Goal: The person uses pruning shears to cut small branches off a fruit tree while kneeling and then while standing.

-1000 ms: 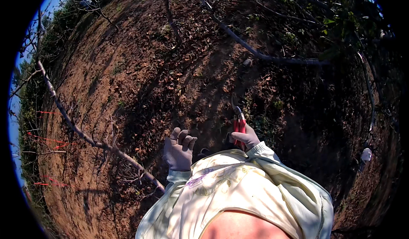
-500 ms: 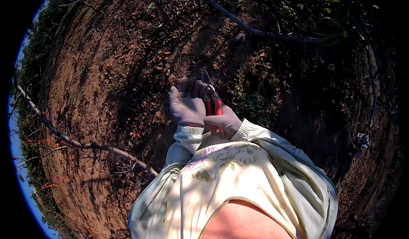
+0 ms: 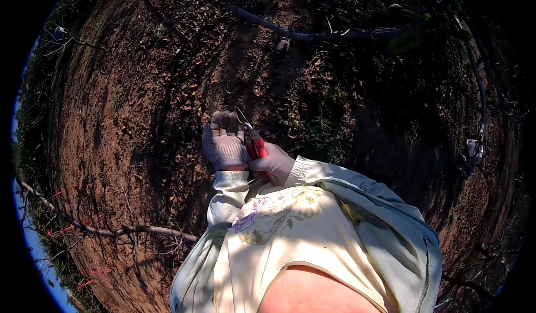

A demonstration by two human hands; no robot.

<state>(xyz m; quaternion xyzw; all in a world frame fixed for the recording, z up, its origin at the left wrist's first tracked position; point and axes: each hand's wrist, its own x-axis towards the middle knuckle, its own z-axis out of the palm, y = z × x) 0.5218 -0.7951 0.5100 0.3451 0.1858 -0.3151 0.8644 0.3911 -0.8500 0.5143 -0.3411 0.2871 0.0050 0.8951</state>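
Head view, red pruners [image 3: 258, 146] between hands [image 3: 226, 147]

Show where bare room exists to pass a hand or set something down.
Likely room: reddish soil left of the left hand, above the lower-left branch. Crowded: between the hands, where the right hand holds red-handled pruners. Shade obscures the ground at right.

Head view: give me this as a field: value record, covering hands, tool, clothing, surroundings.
left hand: gloved, palm up, fingers slightly curled, beside the tool; contact unclear
right hand: gloved, gripping the tool
tool: red-handled pruning shears, blades pointing away from the wearer
clothing: pale green jacket, cream top
left side: bare branch
ground: brown soil, scattered dry leaves
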